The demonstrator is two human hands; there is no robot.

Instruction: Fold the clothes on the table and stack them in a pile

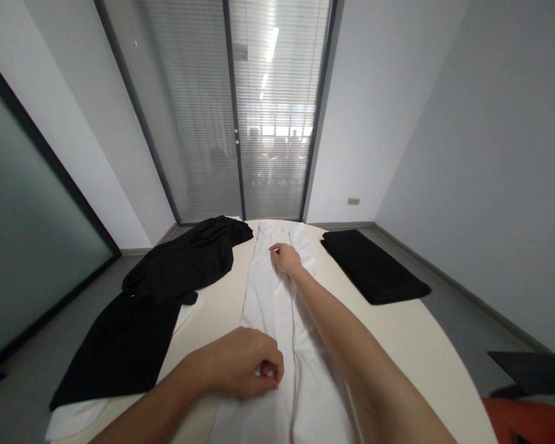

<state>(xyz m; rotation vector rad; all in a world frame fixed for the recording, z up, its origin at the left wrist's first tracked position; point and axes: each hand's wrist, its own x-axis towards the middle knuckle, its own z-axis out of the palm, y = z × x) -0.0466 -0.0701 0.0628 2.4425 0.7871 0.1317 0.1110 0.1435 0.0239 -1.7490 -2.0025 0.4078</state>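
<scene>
presently, the long white cloth garment (pixel 267 290) lies lengthwise down the middle of the round, cream-topped table (pixel 411 345), its far end near the far edge, a raised fold or seam running along it. in this inspector's judgement, the step in hand is the handling of that garment as it lies stretched out. the next move would seem to call for a light, sure hold on the cloth, with both hands working in line.

the left hand (pixel 245 362) is over the near part of the garment, fingers curled, thumb brought towards them in a loose ring; whether fabric is caught there cannot be told. the right hand (pixel 285 258) reaches to the far part, fingers bent; a grip on the cloth cannot be confirmed.

count: two hands; one white garment in the middle; one table; to the left, at least two black items, a rumpled black fabric garment (pixel 189 259) overlapping a flatter black cloth (pixel 120 351), with white fabric (pixel 76 418) showing beneath, number of pieces undetermined; to the right, one folded black fabric bundle (pixel 374 265), apart from the garment.
</scene>
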